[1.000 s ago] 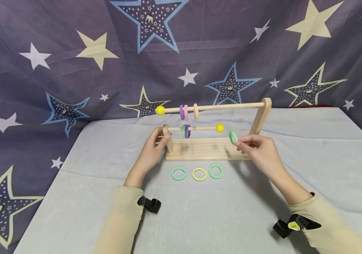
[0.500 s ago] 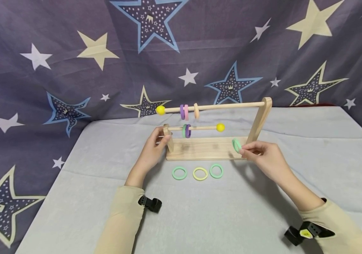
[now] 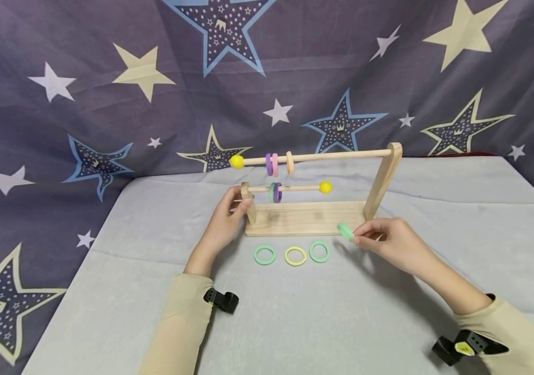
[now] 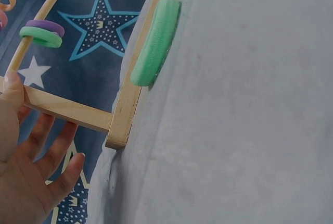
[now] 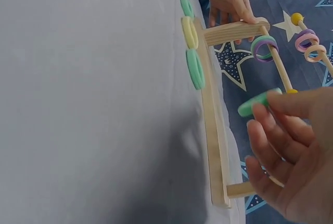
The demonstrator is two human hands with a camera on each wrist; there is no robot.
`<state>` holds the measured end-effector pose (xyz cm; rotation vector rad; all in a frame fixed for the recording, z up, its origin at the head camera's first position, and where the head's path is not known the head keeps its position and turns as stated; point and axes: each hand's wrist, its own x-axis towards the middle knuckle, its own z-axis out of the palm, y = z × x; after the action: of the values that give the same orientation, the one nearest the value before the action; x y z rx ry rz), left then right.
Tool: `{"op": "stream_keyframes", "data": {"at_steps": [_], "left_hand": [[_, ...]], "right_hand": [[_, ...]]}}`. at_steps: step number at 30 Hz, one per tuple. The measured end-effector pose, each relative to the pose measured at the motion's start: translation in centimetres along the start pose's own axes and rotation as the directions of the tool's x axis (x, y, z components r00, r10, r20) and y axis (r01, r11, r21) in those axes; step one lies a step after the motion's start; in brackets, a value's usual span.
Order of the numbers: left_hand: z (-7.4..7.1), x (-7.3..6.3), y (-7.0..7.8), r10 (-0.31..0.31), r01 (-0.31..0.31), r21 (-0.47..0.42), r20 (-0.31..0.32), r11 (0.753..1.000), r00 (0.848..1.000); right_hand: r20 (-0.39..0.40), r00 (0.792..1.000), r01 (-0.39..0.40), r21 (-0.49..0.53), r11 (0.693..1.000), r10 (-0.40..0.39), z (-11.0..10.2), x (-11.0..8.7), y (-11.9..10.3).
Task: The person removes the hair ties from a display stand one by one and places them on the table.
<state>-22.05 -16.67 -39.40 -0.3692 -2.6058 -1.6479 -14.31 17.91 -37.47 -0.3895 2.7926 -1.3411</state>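
A wooden rack (image 3: 304,220) stands on the cloth with two rods. My left hand (image 3: 223,221) holds the top of its short left post (image 3: 250,205), thumb on the near side and fingers behind. Between thumb and fingertips, my right hand (image 3: 393,244) pinches a green ring (image 3: 345,232), low in front of the rack's right end. The lower rod (image 3: 301,189) carries a green ring (image 3: 271,192) and a purple ring (image 3: 278,193). On the upper rod (image 3: 337,156) hang purple (image 3: 269,165), pink (image 3: 274,165) and peach (image 3: 290,163) rings.
In front of the rack lie a green ring (image 3: 264,255), a yellow ring (image 3: 296,256) and another green ring (image 3: 319,252). Yellow balls cap the lower rod (image 3: 325,187) and the upper rod (image 3: 236,162). A star-patterned curtain (image 3: 267,83) hangs behind.
My right hand has moved down and slightly outward with the green ring, from near the lower rod's ball to close over the base's front edge. The left hand has stayed on the post.
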Motion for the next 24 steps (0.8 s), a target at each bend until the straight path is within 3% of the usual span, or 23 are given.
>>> {"op": "stream_keyframes", "data": {"at_steps": [8,15,24], "left_hand": [[0.06,-0.07,-0.03,0.006,-0.006,0.002,-0.004,1.0,1.0],[0.02,-0.17,0.05,0.007,-0.007,0.004,-0.007,1.0,1.0],[0.01,-0.09,-0.13,0.008,-0.008,0.003,-0.003,1.0,1.0]], "right_hand": [[0.067,0.99,0.131,-0.074,0.989,-0.127,-0.17,-0.21,0.54],[0.113,0.973,0.221,-0.2,0.954,-0.202,-0.05,-0.02,0.69],[0.158,0.975,0.199,-0.302,0.932,-0.157,0.33,-0.09,0.51]]}}
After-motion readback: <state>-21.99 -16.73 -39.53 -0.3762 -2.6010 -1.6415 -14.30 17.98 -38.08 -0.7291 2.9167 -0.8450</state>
